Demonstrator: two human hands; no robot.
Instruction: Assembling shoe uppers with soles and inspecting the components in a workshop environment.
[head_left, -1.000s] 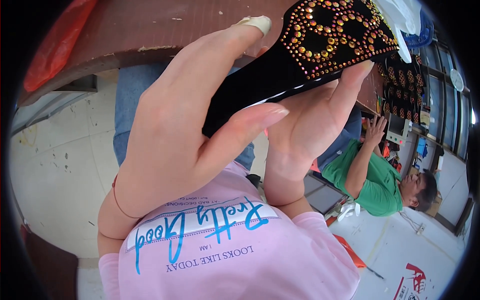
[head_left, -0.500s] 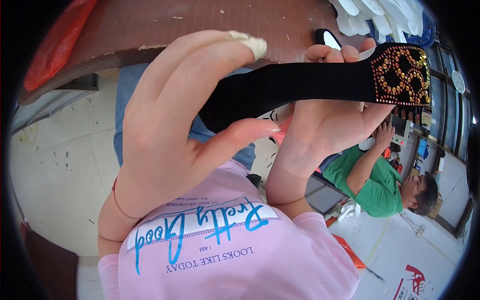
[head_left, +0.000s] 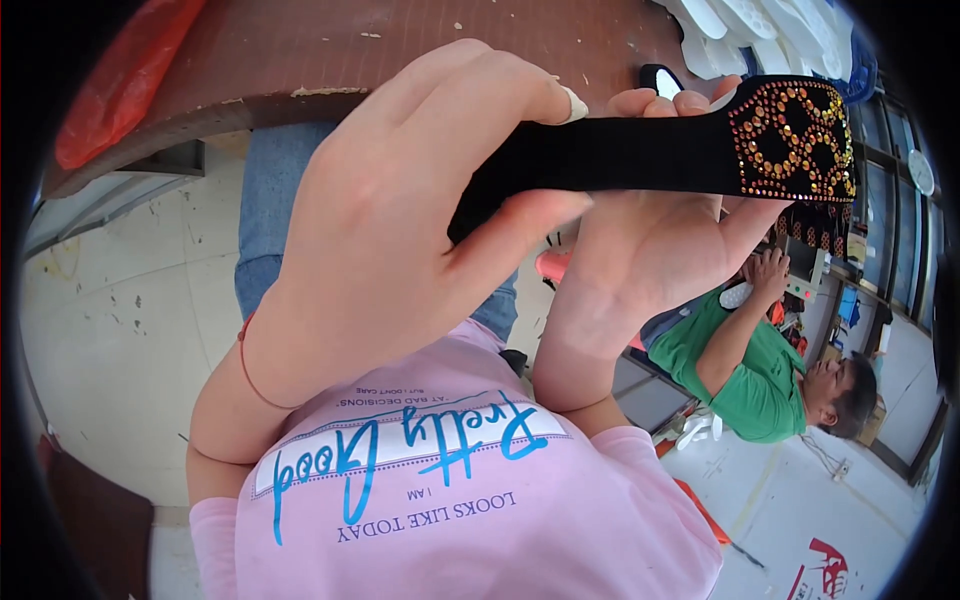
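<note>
A black slide sandal (head_left: 630,155), seen side-on, stretches between my two hands above my lap. Its wide strap, at the right end, carries orange and gold rhinestones (head_left: 795,140) in a looped pattern. My left hand (head_left: 400,190) is closed around the left end, with the thumb below and the fingers above; that end is partly hidden by the hand. Behind the sandal lies my right hand (head_left: 650,245), palm up, its fingertips curled over the far edge and its thumb against the strap end.
A worn brown table (head_left: 420,30) spans the far side, with a red plastic bag (head_left: 125,90) at its left. Another black-rimmed sandal piece (head_left: 660,82) with a white top lies there, near piled white soles (head_left: 765,35). To the right, a person in green (head_left: 735,365) works near a machine.
My left hand has moved right along the sandal, its fingers and thumb closing in around it. The strap end has shifted slightly left and up.
</note>
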